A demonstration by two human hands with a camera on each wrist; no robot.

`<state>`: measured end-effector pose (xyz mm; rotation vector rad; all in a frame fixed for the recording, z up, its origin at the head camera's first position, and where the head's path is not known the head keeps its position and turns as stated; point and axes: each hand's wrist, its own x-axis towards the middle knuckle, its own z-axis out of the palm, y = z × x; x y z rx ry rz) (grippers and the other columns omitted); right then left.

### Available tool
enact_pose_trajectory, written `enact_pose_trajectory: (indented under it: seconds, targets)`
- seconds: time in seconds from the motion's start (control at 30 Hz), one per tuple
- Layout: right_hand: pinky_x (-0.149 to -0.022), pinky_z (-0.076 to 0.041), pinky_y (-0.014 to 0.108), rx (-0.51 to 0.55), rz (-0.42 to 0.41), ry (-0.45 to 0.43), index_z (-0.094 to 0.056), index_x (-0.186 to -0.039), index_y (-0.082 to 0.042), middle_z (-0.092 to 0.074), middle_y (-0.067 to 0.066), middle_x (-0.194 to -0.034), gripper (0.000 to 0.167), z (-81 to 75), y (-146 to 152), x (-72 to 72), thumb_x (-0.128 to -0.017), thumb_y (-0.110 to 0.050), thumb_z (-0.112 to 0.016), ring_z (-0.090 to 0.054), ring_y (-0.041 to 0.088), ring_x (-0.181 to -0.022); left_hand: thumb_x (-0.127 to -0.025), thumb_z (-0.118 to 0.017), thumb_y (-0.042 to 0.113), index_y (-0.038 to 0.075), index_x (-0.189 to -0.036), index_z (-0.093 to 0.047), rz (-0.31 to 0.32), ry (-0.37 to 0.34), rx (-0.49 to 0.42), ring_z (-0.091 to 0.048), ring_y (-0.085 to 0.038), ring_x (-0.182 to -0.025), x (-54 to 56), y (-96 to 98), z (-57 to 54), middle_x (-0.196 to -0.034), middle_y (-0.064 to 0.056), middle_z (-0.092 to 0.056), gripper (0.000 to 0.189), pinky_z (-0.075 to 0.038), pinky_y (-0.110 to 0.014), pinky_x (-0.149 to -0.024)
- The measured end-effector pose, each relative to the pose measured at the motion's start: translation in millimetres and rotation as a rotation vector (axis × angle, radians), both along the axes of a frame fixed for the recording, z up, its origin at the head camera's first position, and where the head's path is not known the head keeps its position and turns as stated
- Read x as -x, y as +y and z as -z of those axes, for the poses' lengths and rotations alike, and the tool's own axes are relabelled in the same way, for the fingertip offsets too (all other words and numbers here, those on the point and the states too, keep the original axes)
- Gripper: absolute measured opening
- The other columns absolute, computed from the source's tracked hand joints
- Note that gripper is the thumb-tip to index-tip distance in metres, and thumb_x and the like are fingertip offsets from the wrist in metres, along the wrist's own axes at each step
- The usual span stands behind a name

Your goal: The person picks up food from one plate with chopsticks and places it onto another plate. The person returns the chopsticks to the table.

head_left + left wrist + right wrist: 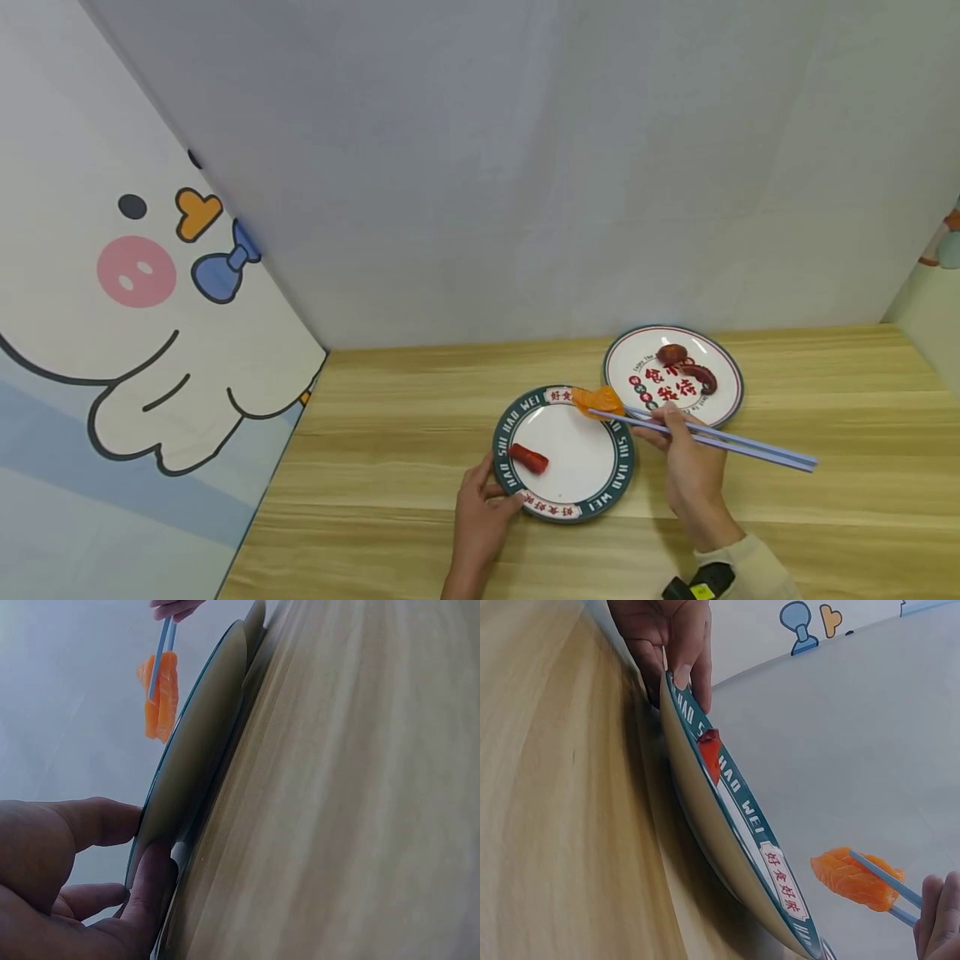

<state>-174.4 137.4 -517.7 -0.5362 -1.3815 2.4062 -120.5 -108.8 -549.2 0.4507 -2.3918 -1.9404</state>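
Note:
My left hand (480, 517) grips the near-left rim of a green-rimmed plate (577, 458), with the thumb on top and fingers below in the right wrist view. A red, short food piece (529, 459) lies on that plate's left side. In my right hand (693, 475) is a pair of pale blue chopsticks (757, 447). Between their tips they pinch an orange salmon-like slice (855, 877), held above the plate's far-right rim. In the left wrist view, the slice (159, 697) hangs apart from the plate, whose underside faces that camera.
Behind to the right stands a second white plate (621, 367) with red lettering, bearing a brown round piece (671, 354) and a dark red curled piece (701, 377). A pale wall (525, 208) rises behind the wooden table (375, 467); a cartoon-printed panel (60, 208) stands left.

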Motion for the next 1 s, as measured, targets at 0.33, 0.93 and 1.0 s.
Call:
enact_pose_trajectory:
  seconds: [0.33,0.93,1.0]
  targets:
    - [-0.073,-0.064,0.026,0.033,0.011,-0.017,-0.077,-0.086,-0.009,-0.074,0.005,-0.085,0.032,-2.5,6.8,1.3,-0.108,-0.005,-0.055,-0.075,0.013,-0.063,-0.079,-0.078,-0.009,-0.006,-0.152,-0.050,-0.003,-0.011,0.000,-0.065,-0.021,-0.101,-0.8,0.6,-0.5,-0.137,-0.017,-0.058,0.078,-0.058,-0.024,-0.075]
    - [-0.071,-0.063,0.024,0.084,0.061,-0.001,-0.079,-0.084,-0.009,-0.075,0.003,-0.081,0.034,-7.4,17.7,5.9,-0.107,-0.003,-0.055,-0.075,0.014,-0.063,-0.081,-0.078,-0.006,-0.002,-0.155,-0.049,-0.003,-0.047,0.011,-0.064,-0.020,-0.102,1.2,0.1,0.8,-0.137,-0.014,-0.057,0.079,-0.059,-0.026,-0.075]
    - [-0.072,-0.063,0.024,0.086,0.063,-0.008,-0.078,-0.084,-0.009,-0.074,0.004,-0.081,0.034,-7.7,19.0,6.3,-0.107,-0.003,-0.055,-0.075,0.014,-0.062,-0.081,-0.078,-0.006,-0.002,-0.154,-0.050,-0.003,-0.046,0.010,-0.064,-0.020,-0.101,0.9,0.1,0.9,-0.137,-0.015,-0.057,0.079,-0.059,-0.026,-0.075]
